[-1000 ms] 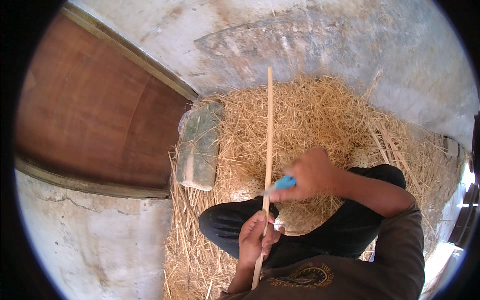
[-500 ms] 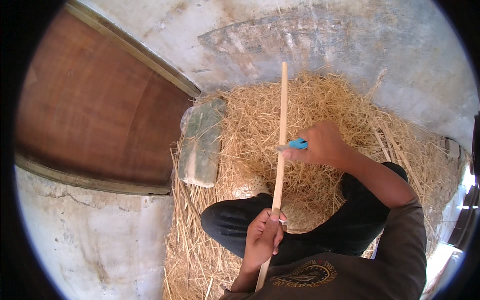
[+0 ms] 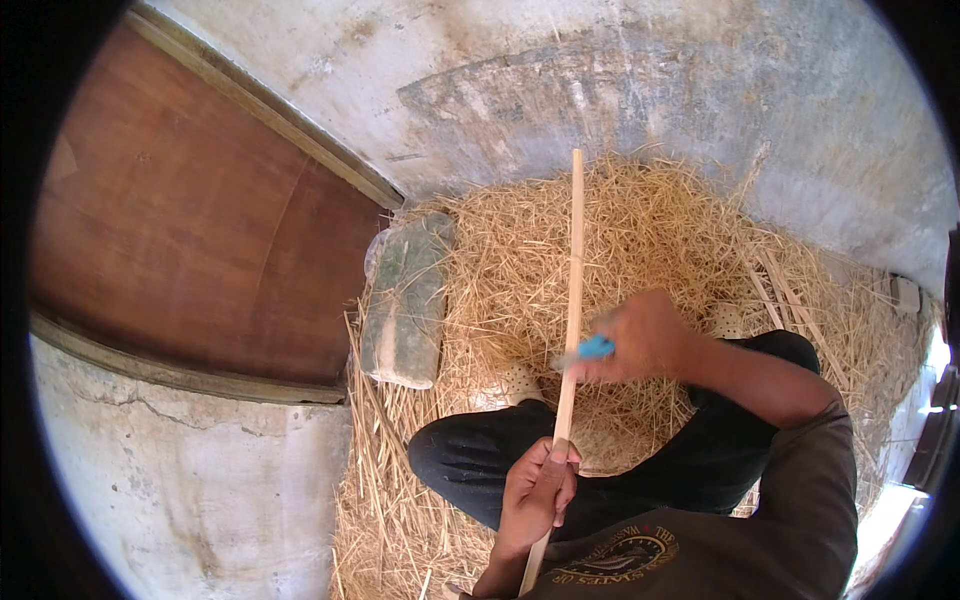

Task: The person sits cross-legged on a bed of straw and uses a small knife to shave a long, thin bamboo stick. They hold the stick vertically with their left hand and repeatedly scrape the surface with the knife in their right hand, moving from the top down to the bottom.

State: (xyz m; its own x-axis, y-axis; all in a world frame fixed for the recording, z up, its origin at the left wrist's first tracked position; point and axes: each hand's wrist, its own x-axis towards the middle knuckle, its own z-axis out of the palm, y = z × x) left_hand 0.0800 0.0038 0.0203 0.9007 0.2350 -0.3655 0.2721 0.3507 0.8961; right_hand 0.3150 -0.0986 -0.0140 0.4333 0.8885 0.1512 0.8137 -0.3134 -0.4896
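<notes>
From the head camera I look down on a bed of dry straw (image 3: 690,260) spread over a rough grey concrete floor (image 3: 620,90). A brown wooden door (image 3: 190,210) in a pale frame fills the upper left, with a cracked concrete sill (image 3: 190,470) below it. At the straw's left edge, beside the door, lies a greenish flat bundle in clear wrap (image 3: 405,300). I see my own dark-trousered crossed legs (image 3: 470,460) on the straw.

My left hand (image 3: 535,490) is clamped around the lower part of a long thin wooden stick (image 3: 572,270), which runs up from my lap, leaning slightly right, its tip over the far straw. My right hand (image 3: 645,335) is closed on a blue-handled tool (image 3: 592,348), held against the stick at about mid-length; the blade is too blurred to make out.

Half a second ago my right hand was higher on the stick; it has since slid down towards me. My left hand's grip is unchanged.
</notes>
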